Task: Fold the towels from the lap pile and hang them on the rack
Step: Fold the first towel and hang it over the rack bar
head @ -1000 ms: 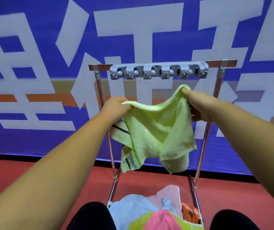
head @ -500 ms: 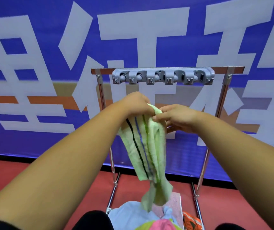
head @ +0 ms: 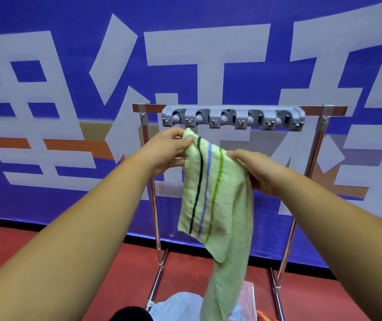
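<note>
Dangling green towel [head: 217, 193] | left hand [head: 169, 151] pinches top corner | right hand [head: 254, 169] apparently grips edge

My left arm [head: 81, 228], my right arm [head: 336, 216]: both bare, long, smooth, all way to picture edge. Left hand [head: 166, 151], right hand [head: 254, 170] bare too. Fingers [head: 173, 133] plain. Black cloth [head: 130, 313] on my leg, round lump at bottom edge.

A blue banner wall [head: 46, 10] fills the background, printed with huge pale grey-white characters [head: 205, 72]. An orange horizontal stripe [head: 69, 144] and a tan block [head: 92, 128] cross it at left. A thin black strip [head: 139, 239] runs along its base, above a dull red floor [head: 11, 237].
</note>
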`<state>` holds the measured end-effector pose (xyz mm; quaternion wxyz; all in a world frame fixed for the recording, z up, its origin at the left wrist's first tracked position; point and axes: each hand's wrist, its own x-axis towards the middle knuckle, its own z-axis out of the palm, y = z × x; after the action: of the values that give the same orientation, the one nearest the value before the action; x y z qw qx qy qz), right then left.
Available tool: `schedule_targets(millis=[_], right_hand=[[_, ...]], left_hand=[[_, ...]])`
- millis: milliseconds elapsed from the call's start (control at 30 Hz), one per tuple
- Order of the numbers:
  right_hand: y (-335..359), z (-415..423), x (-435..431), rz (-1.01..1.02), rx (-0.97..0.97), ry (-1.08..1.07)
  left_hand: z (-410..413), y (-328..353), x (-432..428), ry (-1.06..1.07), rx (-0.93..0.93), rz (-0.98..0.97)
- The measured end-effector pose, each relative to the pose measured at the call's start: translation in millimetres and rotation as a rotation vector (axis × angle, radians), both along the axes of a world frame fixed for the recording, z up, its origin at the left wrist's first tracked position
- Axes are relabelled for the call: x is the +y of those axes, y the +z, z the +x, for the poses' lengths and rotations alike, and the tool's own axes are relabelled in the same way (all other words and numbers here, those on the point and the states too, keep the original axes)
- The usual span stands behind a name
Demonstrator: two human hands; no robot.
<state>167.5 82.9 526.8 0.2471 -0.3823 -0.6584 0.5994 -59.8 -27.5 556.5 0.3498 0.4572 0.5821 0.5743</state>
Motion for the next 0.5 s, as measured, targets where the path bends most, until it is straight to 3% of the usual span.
schedule_targets(millis=[133, 267, 500], right_hand=[[13, -6, -10, -0.009, 0.058, 0.167], [24, -14, -10, -0.027, 0.181, 0.149], [34, -15, -4, -0.045, 0.233, 0.146]], left_hand=[[15, 11, 13, 0.049, 0.216, 0.033], [23, 17, 22, 0.064, 0.443, 0.056], [32, 14, 30, 0.050, 0.408, 0.068]])
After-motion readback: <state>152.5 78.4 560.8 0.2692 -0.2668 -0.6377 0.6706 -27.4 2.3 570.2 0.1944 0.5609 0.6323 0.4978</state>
